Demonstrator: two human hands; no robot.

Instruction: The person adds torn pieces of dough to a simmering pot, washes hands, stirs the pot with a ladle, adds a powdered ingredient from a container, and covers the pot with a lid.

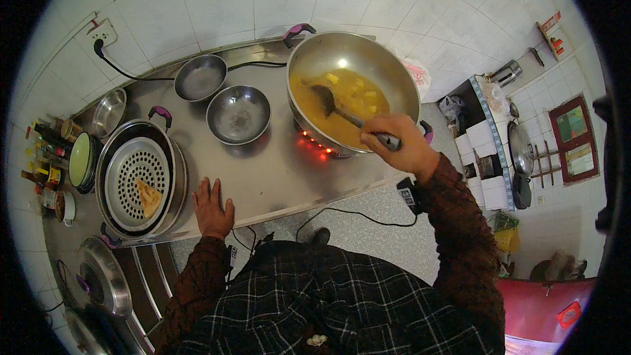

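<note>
A large metal wok (pixel 402 79) with purple-and-black handles holds yellowish soup (pixel 345 118) with pale chunks in it. Over its near rim, my right hand (pixel 402 143) grips the handle of a ladle (pixel 350 117), whose dark bowl end dips into the liquid. Beneath the wok, red lights glow on the electric cooker (pixel 315 143). My left hand (pixel 212 207) rests palm down near the front edge of the steel countertop (pixel 276 177), fingers apart and holding nothing. Left of that hand stands a steamer pot (pixel 177 177) with a perforated tray (pixel 118 182) bearing a flatbread wedge (pixel 149 198).
Two metal bowls (pixel 239 114) (pixel 200 78) sit left of the wok, near a black power cord (pixel 133 77). Green bowls (pixel 81 160), a steel basin (pixel 109 112) and several bottles (pixel 49 140) crowd the left end. A pot lid (pixel 103 276) lies lower left. A cable (pixel 365 216) hangs by my right sleeve.
</note>
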